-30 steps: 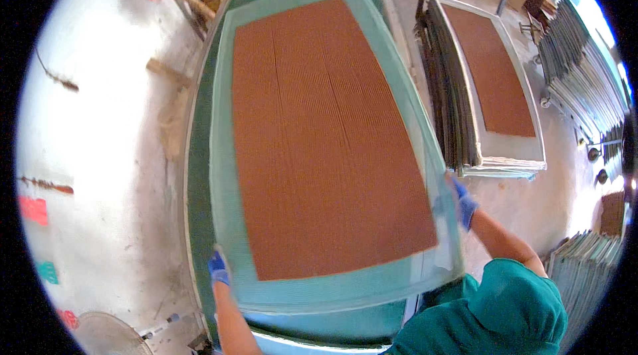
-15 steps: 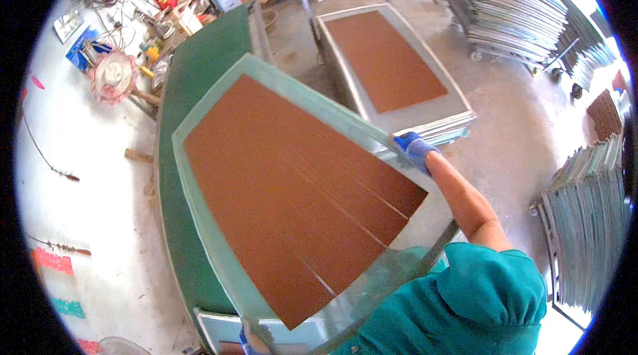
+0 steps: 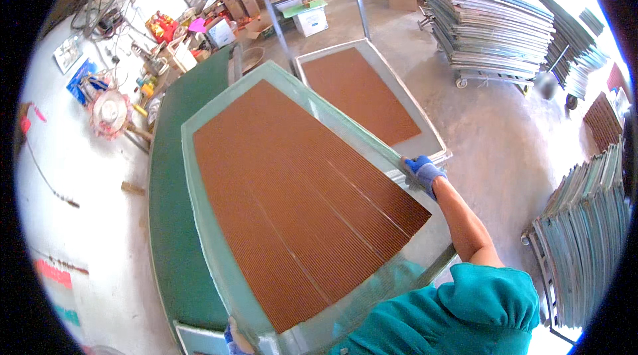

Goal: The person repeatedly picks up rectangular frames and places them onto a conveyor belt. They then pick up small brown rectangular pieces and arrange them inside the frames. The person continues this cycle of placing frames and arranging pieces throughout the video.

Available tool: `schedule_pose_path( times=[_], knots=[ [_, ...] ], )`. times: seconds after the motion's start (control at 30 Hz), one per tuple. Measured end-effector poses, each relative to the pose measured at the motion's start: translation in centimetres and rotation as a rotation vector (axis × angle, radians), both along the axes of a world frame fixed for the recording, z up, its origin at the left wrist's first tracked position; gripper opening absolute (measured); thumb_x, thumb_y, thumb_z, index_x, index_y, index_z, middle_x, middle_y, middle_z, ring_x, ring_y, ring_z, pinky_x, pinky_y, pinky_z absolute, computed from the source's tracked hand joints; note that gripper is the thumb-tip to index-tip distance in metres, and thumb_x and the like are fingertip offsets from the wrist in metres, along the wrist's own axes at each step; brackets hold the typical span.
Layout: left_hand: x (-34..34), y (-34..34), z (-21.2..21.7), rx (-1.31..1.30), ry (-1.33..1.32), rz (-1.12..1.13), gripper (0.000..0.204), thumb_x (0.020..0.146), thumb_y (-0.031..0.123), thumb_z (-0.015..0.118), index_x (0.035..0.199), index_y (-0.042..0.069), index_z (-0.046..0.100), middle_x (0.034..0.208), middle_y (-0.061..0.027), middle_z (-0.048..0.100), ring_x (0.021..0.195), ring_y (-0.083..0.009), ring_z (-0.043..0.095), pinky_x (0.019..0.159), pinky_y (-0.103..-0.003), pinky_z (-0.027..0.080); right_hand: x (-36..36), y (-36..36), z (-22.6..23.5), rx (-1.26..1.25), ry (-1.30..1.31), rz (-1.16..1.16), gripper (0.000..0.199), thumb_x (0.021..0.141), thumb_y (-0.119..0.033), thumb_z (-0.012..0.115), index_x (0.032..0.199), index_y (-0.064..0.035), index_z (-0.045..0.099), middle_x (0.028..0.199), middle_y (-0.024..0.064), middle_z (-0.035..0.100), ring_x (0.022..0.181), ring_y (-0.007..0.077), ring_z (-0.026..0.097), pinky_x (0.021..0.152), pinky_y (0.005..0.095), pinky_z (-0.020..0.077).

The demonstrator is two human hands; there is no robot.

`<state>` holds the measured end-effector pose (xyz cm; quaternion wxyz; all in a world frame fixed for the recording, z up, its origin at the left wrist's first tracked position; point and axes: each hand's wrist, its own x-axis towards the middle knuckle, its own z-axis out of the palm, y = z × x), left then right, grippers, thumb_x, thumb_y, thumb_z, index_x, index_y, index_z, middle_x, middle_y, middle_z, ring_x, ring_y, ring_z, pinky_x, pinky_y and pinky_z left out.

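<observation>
A large framed mesh screen (image 3: 399, 248), with a pale greenish border and a brown, finely ribbed panel in its middle, hangs tilted in front of me between both hands. My right hand (image 3: 424, 174), in a blue and grey glove, is closed round the frame's right edge. At the lower left, my left hand (image 3: 237, 340), gloved in blue too, grips the near left edge; only part of it shows. Under and left of the screen stretches a long green-topped table (image 3: 176, 235). Just beyond, a similar framed screen (image 3: 362, 92) lies on top of a stack.
A metal upright frame (image 3: 274, 22) rises behind the far stack. Wheeled racks with many stacked frames stand at the far right (image 3: 488, 22) and near right (image 3: 585, 242). Boxes (image 3: 311, 19) and clutter line the back. Another frame's corner (image 3: 199, 340) lies at the table's near end.
The held screen and both hands have shifted slightly, with my right hand lower in view. My view has tilted up, showing more of the back of the room. Both hands keep their hold.
</observation>
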<state>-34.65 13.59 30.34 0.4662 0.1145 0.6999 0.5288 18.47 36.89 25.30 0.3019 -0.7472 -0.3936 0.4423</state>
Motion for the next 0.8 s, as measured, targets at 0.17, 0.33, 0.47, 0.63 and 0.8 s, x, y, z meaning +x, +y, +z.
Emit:
schedule_pose_path(
  times=[0.17,0.33,0.47,0.63,0.8],
  knots=[
    [7.8,16.3,0.3,0.001,0.047,-0.204,0.041,0.082,0.039,0.049,0.107,0.007,0.051,0.112,-0.0097,0.051,0.107,-0.0221,0.045,0.086,-0.035,0.04,10.2,8.3,-0.3,0.054,0.177,-0.268,0.051,0.079,-0.05,0.047,0.068,-0.0016,0.058,0.056,0.0107,0.053,0.045,0.0201,0.053,0.043,0.0337,0.0424],
    [17.0,35.6,-1.2,0.13,0.327,-0.368,0.051,0.082,0.041,0.049,0.115,0.002,0.047,0.102,-0.0106,0.054,0.086,-0.0225,0.053,0.077,-0.036,0.042,22.1,19.9,-0.6,-0.026,0.113,-0.42,0.043,0.076,-0.043,0.055,0.062,-0.0016,0.056,0.055,0.0085,0.051,0.044,0.0173,0.048,0.041,0.0332,0.0378],
    [22.6,49.7,-4.5,0.128,0.253,-0.501,0.046,0.082,0.037,0.05,0.107,-0.001,0.054,0.1,-0.0101,0.056,0.089,-0.0226,0.052,0.081,-0.035,0.039,29.2,28.6,-1.0,-0.057,0.043,-0.496,0.041,0.075,-0.039,0.056,0.063,0.0004,0.057,0.055,0.0085,0.052,0.043,0.0173,0.047,0.04,0.0339,0.0369],
    [25.0,60.0,-10.5,-0.007,0.177,-0.669,0.047,0.084,0.039,0.046,0.107,-0.002,0.054,0.1,-0.0101,0.056,0.091,-0.0222,0.052,0.081,-0.034,0.038,35.0,36.9,-4.2,-0.183,-0.081,-0.471,0.042,0.073,-0.041,0.057,0.063,-0.0007,0.058,0.055,0.0086,0.052,0.043,0.0186,0.047,0.044,0.0358,0.0381],
    [28.0,61.6,-16.2,-0.119,-0.142,-0.507,0.05,0.086,0.04,0.04,0.111,-0.002,0.051,0.105,-0.0108,0.055,0.095,-0.0228,0.051,0.084,-0.035,0.039,38.2,39.7,-8.4,-0.178,-0.035,-0.541,0.045,0.075,-0.045,0.055,0.067,-0.0008,0.061,0.056,0.0079,0.053,0.046,0.0177,0.049,0.046,0.0347,0.0399]
  ],
)
